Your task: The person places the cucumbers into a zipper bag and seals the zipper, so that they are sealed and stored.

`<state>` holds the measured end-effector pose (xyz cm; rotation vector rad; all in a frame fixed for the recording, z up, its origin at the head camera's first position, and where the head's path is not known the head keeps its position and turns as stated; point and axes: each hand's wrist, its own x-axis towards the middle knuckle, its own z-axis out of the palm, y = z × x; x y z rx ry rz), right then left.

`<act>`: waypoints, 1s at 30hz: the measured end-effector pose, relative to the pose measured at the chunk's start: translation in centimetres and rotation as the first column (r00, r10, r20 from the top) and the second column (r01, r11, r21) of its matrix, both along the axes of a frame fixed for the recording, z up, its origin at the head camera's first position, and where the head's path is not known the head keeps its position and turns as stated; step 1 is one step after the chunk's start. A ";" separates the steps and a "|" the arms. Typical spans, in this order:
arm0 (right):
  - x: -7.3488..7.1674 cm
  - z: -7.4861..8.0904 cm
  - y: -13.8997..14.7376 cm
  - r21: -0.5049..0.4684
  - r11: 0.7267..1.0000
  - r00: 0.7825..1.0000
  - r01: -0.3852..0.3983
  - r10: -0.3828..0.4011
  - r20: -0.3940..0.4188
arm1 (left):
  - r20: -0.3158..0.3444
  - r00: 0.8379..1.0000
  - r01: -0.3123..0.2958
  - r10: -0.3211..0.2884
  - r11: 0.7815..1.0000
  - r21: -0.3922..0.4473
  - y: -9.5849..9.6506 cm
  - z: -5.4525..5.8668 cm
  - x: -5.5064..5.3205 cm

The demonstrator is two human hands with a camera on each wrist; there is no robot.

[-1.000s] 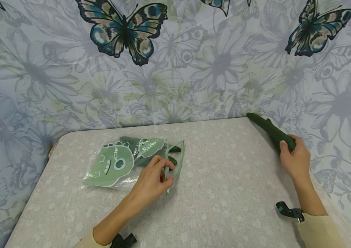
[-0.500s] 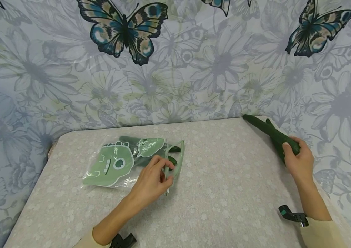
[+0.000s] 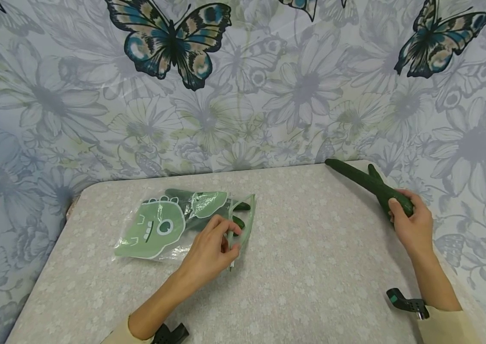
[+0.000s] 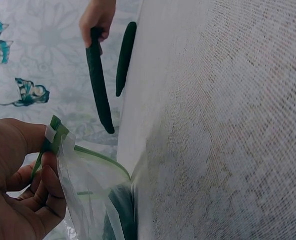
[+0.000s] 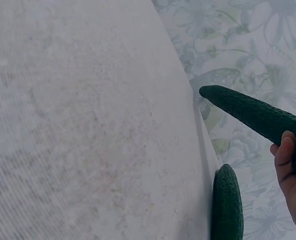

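Note:
On the left of the table in the head view lies a clear zip bag (image 3: 178, 251) printed with a green cartoon face. Dark green cucumbers (image 3: 242, 207) show inside, near its mouth, which gapes to the right. My left hand (image 3: 209, 246) pinches the green rim of that mouth between thumb and fingers, by a white zip slider (image 4: 50, 133). At the far right, my right hand (image 3: 415, 224) grips a long cucumber (image 3: 354, 176) by its near end. In the left wrist view it hangs above the table. Another cucumber (image 5: 229, 205) lies on the tabletop below, partly hidden in the head view.
The table (image 3: 294, 267) wears a pale floral cloth. Its far edge meets a fabric backdrop (image 3: 307, 95) with flowers and butterflies. A black wrist camera (image 3: 406, 303) sits on the right wrist, another (image 3: 171, 334) on the left.
The held cucumber's far tip has swung left, and my right hand has shifted slightly right and toward me. More of the lying cucumber shows. My left hand and the bag have stayed still.

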<state>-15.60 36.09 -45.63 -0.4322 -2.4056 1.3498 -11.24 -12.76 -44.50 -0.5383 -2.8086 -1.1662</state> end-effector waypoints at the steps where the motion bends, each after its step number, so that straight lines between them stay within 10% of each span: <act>1: 0.0 0.0 0.0 0.005 1.000 1.000 -0.004 0.004 -0.005 | -0.002 1.000 0.000 0.000 1.000 0.000 0.0 0.0 0.0; 30: 1.6 0.7 -2.1 0.005 0.954 0.938 -0.301 0.297 -0.179 | -0.004 1.000 0.006 -0.006 1.000 0.002 0.0 0.2 -0.1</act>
